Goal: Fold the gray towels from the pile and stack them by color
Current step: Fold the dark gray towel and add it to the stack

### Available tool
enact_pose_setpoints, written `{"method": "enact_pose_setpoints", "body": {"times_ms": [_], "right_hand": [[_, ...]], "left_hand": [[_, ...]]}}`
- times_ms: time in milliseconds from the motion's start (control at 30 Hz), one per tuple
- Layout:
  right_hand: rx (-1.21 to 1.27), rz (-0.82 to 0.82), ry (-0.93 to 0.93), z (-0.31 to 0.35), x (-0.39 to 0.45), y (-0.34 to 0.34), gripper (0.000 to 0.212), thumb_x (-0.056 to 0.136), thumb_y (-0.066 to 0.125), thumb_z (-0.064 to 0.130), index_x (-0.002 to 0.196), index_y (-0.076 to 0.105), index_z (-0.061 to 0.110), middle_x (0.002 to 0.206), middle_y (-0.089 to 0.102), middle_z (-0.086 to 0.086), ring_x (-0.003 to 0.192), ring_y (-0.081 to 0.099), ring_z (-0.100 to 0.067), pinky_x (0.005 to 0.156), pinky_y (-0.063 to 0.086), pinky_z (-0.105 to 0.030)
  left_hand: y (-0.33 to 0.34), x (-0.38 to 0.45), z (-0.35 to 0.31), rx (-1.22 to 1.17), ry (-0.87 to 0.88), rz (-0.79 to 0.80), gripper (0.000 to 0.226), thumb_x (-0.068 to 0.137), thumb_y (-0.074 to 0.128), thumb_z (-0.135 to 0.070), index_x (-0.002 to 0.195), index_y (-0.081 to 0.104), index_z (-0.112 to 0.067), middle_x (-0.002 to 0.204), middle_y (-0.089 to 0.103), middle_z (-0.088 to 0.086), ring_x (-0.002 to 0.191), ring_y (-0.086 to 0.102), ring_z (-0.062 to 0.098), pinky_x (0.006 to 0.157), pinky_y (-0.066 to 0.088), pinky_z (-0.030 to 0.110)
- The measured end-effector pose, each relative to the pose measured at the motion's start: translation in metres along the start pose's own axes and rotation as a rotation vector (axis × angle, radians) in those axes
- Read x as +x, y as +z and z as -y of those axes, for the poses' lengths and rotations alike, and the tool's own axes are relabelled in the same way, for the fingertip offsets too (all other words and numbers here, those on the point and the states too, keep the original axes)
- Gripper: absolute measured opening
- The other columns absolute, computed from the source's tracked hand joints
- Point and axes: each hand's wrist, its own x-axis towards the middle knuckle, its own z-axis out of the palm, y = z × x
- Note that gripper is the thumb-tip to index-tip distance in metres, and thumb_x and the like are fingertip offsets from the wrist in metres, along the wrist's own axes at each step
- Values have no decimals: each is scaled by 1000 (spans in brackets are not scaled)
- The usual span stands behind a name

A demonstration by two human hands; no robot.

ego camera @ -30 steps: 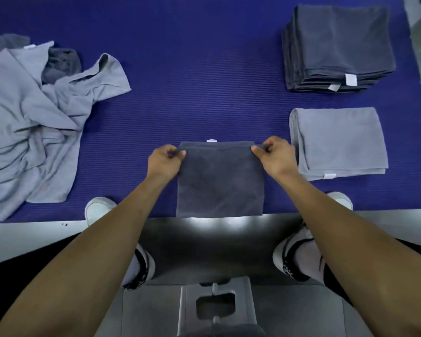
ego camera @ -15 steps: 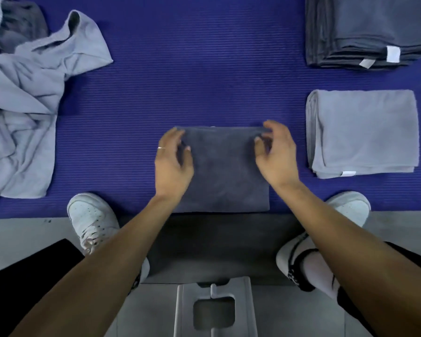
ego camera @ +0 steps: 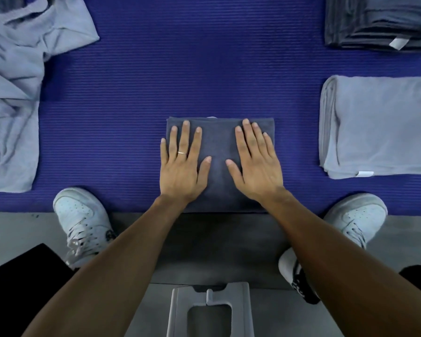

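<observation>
A folded dark gray towel [ego camera: 218,142] lies flat at the near edge of the blue mat [ego camera: 204,69]. My left hand [ego camera: 182,164] rests palm down on its left half, fingers spread. On the right half my right hand [ego camera: 255,164] lies flat the same way. Neither hand grips anything. At the left sits the pile of unfolded light gray towels [ego camera: 12,93]. A stack of folded dark gray towels [ego camera: 374,23] is at the far right, and a stack of folded light gray towels [ego camera: 379,127] lies nearer on the right.
The mat's near edge meets a gray floor [ego camera: 15,229]. My white shoes [ego camera: 83,220] [ego camera: 355,217] stand at that edge on either side of the towel. A gray plastic piece [ego camera: 178,312] sits at the bottom centre.
Both hands let go of the towel's far corners and now lie flat on top of it. The view has moved closer to the mat.
</observation>
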Motion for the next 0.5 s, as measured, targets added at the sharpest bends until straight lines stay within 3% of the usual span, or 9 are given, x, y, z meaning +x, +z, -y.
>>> {"method": "enact_pose_setpoints", "body": {"times_ms": [200,267,367,500], "right_hand": [[18,145,33,-6,-47,-18,64,102,27,45,157,17,13,165,10,-12,152,6,-29,123,7,-46],[53,166,67,-4,-65,-24,62,102,24,44,156,22,13,164,14,-12,152,9,-29,122,10,-47],[138,156,63,4,-86,-28,55,103,29,40,147,42,9,159,29,-14,148,24,-31,118,27,-50],[200,66,39,13,-102,-25,46,100,41,34,129,63,5,146,48,-18,138,43,-36,105,44,-51]], "left_hand": [[-16,-24,21,69,84,156,70,98,19,-59,158,4,-24,165,-4,9,151,-6,31,120,-3,52],[-24,-40,25,-7,134,142,69,98,24,-58,157,18,-22,165,5,11,151,3,32,121,2,53],[-26,-71,34,-176,344,64,63,93,45,-57,144,47,-20,159,30,12,145,26,32,120,19,53],[-18,-90,46,-196,427,69,52,89,52,-51,131,62,-22,150,45,10,138,37,31,115,30,50]]}}
